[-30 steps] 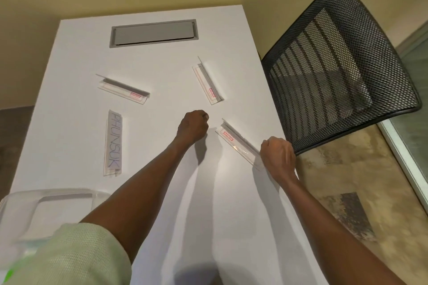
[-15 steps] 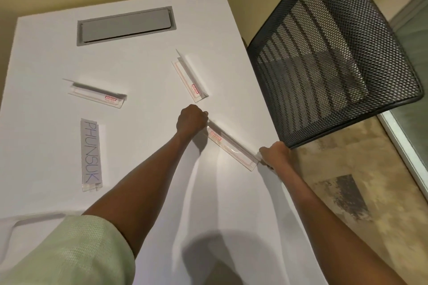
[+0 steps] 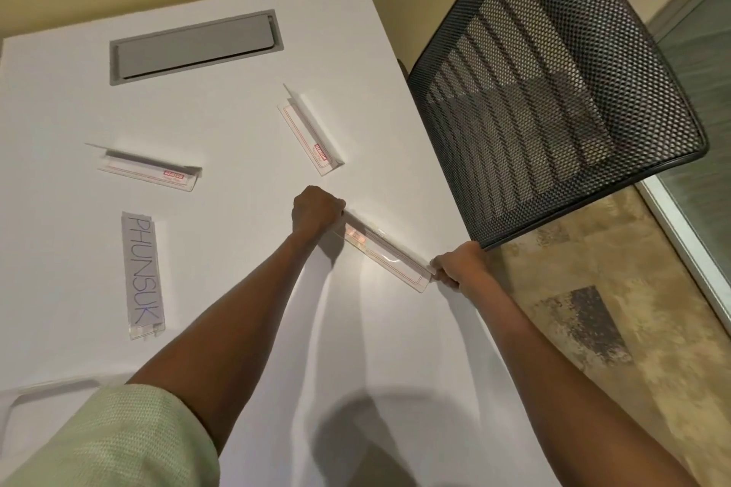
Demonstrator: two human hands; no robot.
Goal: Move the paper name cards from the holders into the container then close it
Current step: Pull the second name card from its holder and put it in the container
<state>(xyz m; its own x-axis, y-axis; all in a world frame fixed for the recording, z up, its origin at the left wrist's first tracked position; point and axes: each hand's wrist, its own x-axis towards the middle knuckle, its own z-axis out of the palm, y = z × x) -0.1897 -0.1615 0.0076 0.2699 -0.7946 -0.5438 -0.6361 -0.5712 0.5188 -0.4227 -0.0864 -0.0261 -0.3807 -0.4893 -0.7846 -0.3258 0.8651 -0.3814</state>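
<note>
Clear acrylic holder [image 3: 385, 255] lies on the white tabletop [image 3: 245, 328] near its right edge — your left hand [image 3: 316, 210] and right hand [image 3: 459, 267] grip its ends. Next, probably, slide its card out.

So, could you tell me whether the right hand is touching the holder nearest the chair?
Touching: the head view shows the right hand pinching the near end of the holder.
</note>
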